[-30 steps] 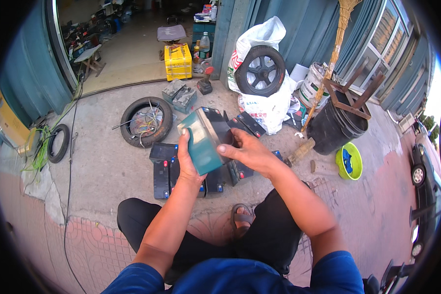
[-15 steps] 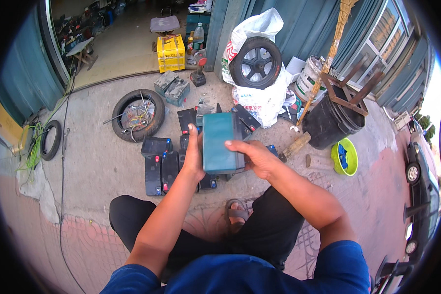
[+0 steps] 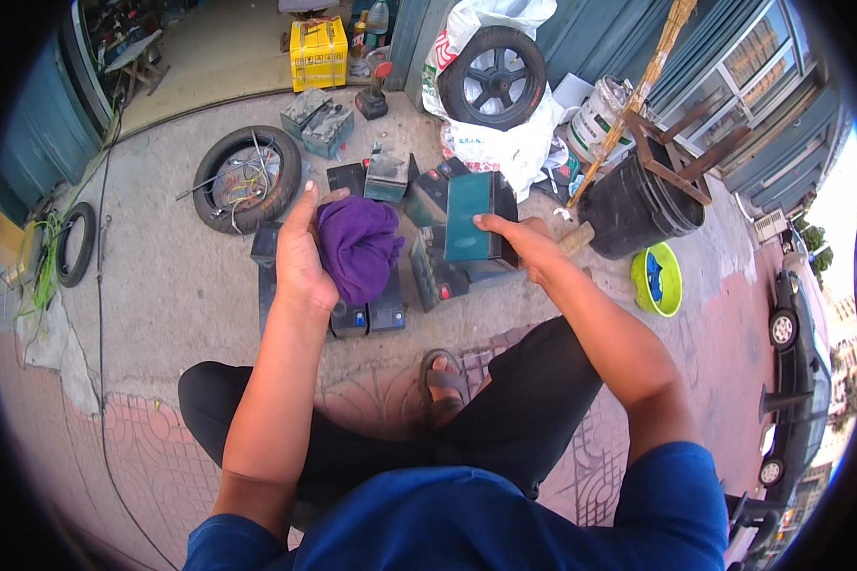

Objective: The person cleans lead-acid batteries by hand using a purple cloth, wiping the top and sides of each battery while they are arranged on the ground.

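My left hand [image 3: 305,255] is closed round a crumpled purple cloth [image 3: 360,249], held over the middle of the ground. My right hand [image 3: 531,247] grips a block-shaped battery [image 3: 469,219] with a teal-green face and dark sides; the thumb lies on the green face and the other fingers are hidden behind it. Cloth and battery are apart. Below and between the hands several dark batteries [image 3: 436,276] with red and blue terminals stand close together on the concrete. Another grey-topped battery [image 3: 388,173] sits just beyond the cloth.
A tire [image 3: 248,179] with wires inside lies at the left, near two dusty batteries [image 3: 326,128] and a cordless drill [image 3: 375,90]. Beyond are a yellow box [image 3: 319,52] and a wheel [image 3: 492,76] on white sacks. To the right stand a black bucket [image 3: 628,214] and a lime-green basin [image 3: 671,285].
My hands have moved apart. The left has let go of the battery and now shows the purple cloth; the right has carried the battery to the right. The view has shifted.
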The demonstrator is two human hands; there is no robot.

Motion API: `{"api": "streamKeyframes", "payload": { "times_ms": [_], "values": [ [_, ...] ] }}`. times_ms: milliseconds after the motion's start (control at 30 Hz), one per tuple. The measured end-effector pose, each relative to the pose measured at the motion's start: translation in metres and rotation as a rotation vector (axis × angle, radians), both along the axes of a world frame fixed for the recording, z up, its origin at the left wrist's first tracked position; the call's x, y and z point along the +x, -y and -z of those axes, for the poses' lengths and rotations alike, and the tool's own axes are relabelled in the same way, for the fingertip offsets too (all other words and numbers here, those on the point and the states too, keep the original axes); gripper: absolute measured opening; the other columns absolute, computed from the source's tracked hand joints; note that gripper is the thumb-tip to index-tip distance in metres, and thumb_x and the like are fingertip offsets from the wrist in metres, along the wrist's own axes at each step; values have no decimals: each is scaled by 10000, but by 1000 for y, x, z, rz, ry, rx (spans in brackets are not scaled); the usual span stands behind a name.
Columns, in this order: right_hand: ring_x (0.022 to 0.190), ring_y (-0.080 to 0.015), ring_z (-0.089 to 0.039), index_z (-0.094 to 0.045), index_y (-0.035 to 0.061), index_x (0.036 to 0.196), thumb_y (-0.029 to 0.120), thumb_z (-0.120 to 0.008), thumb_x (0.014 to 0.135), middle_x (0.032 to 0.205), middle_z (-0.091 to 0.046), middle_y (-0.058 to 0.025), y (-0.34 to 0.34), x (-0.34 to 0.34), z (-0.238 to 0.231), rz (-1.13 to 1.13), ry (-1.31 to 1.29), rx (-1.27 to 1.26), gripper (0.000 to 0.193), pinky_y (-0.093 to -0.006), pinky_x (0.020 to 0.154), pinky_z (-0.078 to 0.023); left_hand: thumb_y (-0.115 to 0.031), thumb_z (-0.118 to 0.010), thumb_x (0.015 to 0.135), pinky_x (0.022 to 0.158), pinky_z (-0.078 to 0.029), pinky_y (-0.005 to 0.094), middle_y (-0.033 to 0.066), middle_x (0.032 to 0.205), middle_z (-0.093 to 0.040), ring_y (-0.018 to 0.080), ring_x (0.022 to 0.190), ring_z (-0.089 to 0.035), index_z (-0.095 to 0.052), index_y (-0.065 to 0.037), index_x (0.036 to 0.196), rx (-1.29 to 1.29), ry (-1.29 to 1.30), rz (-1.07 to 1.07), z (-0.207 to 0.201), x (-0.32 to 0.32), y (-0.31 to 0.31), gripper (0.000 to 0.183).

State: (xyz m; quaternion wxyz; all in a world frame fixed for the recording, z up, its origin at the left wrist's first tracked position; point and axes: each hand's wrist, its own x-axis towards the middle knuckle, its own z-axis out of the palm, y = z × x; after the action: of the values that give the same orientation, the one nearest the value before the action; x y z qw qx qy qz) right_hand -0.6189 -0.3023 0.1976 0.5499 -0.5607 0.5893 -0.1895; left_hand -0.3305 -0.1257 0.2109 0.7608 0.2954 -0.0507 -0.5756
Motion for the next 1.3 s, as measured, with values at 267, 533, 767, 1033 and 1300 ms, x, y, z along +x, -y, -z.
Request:
{"api": "streamKeyframes", "payload": {
  "times_ms": [267,533,767,1033,1300],
  "values": [
    [900,-299,-807,-703,-130,1244,369,-966,776,1103,-783,-204,9,-2,82,120,-103,175,734,-409,794,-675,-428,-744,1040,856,-650,471,174,1053,-751,302,924,-765,-669,-3,1182,82,16,-27,2,-6,-7,455],
    [992,-364,-801,-748,-126,1210,632,-908,745,1194,-769,-217,3,61,84,-76,-781,-128,903,-571,739,-648,-396,-745,1040,843,-646,447,146,1036,-761,285,910,-766,-695,-23,1162,138,54,-21,2,-1,-2,395],
    [1028,-372,-790,-759,-109,1208,585,-912,751,1211,-763,-218,2,48,65,-117,-635,-24,845,-592,758,-647,-343,-747,1041,826,-643,429,129,1017,-763,263,889,-763,-733,-15,1131,87,103,-34,3,-3,-13,340],
    [1220,-434,-722,-650,-109,1402,723,-781,883,1462,-648,-263,7,65,61,-91,-511,45,989,-676,827,-632,-323,-745,1047,828,-642,424,123,1020,-763,258,891,-761,-729,-3,1146,96,157,-35,-3,-17,-16,335],
    [1499,-496,-494,-448,34,1651,804,-628,968,1731,-364,-276,-79,69,-42,-358,249,204,1045,-641,1137,-510,-385,-698,1078,1043,-582,457,139,1208,-732,261,1156,-712,-678,6,1275,-15,77,-39,-4,-11,-37,439]
  ]
}}
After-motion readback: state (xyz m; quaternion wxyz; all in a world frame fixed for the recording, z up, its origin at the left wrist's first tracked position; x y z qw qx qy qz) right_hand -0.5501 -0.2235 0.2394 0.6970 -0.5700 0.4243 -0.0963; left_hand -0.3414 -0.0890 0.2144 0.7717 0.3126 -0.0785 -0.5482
